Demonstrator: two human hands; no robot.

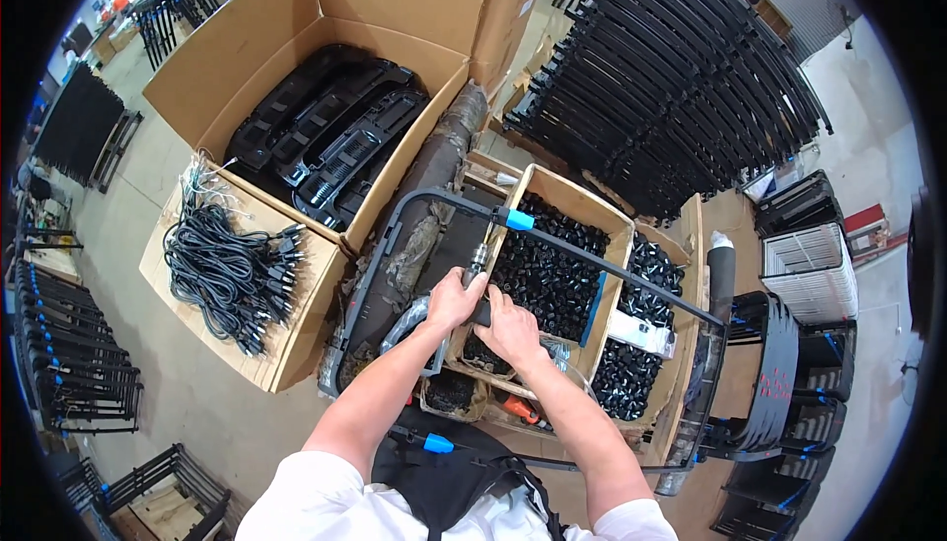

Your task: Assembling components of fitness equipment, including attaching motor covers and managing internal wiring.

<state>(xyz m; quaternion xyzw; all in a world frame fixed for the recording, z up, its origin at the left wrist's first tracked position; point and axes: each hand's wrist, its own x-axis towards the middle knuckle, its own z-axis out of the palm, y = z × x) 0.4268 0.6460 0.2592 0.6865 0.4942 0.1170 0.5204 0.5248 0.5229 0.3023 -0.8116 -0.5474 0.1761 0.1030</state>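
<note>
A dark power driver with a silver chuck (pixel 479 254) is gripped between my two hands, its tip pointing away from me. My left hand (pixel 457 298) wraps its front part, just behind the chuck. Lower down, my right hand (pixel 512 326) closes around the dark rear body, most of which the fingers cover. Around both hands lies a black tubular frame (pixel 631 278) with rounded corners, resting over the parts bins. Blue tape (pixel 520 219) is wrapped on its far bar, near the driver's tip. Another blue piece (pixel 439 443) marks the near bar by my waist.
A wooden bin (pixel 623 245) of small black parts stands under the frame, with more black parts (pixel 626 380) to its right. At the left are an open carton (pixel 395 186) of black moulded panels and bundled black cables (pixel 232 265) on cardboard. Stacked black frames (pixel 671 77) rise behind.
</note>
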